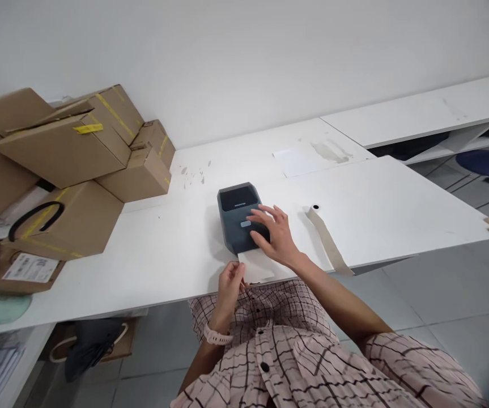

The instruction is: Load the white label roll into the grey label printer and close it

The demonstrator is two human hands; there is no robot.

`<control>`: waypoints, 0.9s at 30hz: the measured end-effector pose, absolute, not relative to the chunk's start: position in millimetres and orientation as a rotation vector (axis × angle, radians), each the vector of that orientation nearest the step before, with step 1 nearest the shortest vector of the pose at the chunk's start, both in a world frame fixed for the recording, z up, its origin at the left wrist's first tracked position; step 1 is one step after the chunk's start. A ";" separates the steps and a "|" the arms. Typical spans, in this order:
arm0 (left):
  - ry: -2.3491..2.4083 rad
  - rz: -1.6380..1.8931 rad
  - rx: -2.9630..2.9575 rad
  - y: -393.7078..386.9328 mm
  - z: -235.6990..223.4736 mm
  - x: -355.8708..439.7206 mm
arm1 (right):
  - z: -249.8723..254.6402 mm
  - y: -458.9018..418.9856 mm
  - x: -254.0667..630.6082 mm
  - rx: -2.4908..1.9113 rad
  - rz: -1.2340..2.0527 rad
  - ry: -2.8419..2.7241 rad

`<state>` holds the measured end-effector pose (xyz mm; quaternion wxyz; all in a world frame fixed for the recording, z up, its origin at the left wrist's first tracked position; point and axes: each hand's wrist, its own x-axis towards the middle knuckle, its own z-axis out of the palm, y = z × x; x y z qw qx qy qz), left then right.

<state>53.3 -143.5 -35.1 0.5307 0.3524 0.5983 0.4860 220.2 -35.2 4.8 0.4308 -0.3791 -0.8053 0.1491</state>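
A dark grey label printer point(236, 224) with a black window sits on the white table in front of me. White label paper point(258, 266) sticks out of its front, towards the table's edge. My left hand point(229, 284) pinches the paper's left edge between thumb and fingers. Over the printer's right side, my right hand point(277, 235) is open with its fingers spread, close to the light button point(245, 224) on the lid. Whether its fingertips touch the lid I cannot tell. To the right stands a small roll point(315, 208) with a backing strip point(330, 242) trailing over the table edge.
Cardboard boxes point(74, 147) with yellow tape are piled on the left, with a black curved strap point(35, 215) on one. A white sheet point(295, 161) lies towards the back of the table point(171, 249). A blue stool point(488, 164) stands at far right.
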 end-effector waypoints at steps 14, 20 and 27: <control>1.537 1.407 0.983 -103.6 -14.3 52.7 | -12.0 -53.2 233.0 -1.118 0.814 -1.637; 1.638 1.370 1.092 -108.9 -23.3 56.9 | -39.8 -59.9 229.9 -1.122 0.990 -1.499; 1.505 1.589 1.254 -70.8 19.8 34.6 | 20.2 -21.4 230.2 -1.029 0.865 -1.617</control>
